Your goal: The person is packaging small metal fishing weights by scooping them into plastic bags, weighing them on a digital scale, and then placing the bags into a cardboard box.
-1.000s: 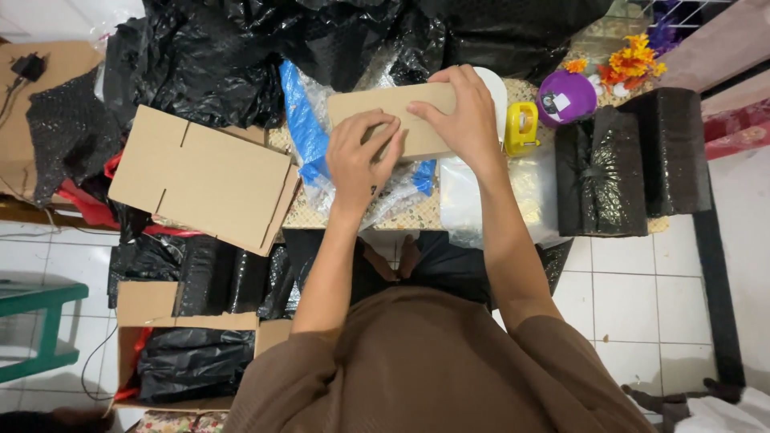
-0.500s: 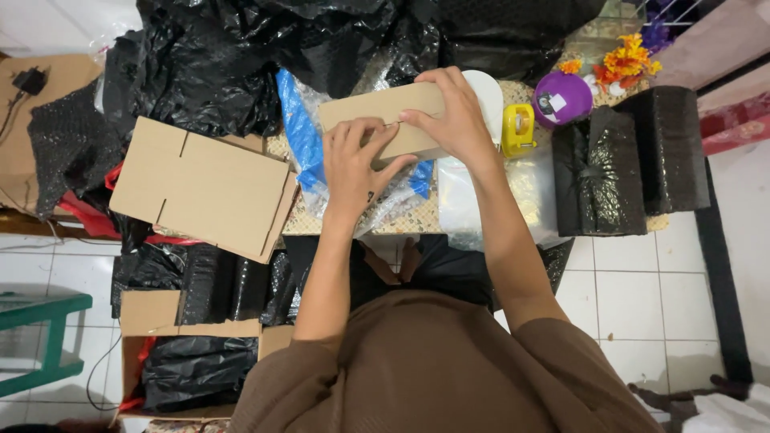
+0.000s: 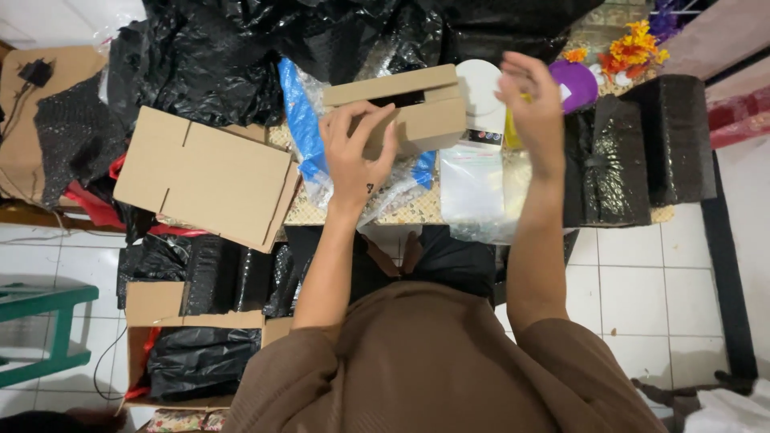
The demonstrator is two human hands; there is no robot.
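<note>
Box (image 3: 401,112) gripped in left hand (image 3: 355,154), flaps unsealed (gap showing), right hand (image 3: 533,108) lifted, loosely open, empty.

I get one head-worn view, looking steeply down from close above; the low table (image 3: 401,215) fills the upper frame, tiled floor (image 3: 642,297) probably lower right.

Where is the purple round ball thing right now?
In the head view, the purple round ball sits at the top right of the table, just behind the raised right hand, beside the orange flowers.
</note>
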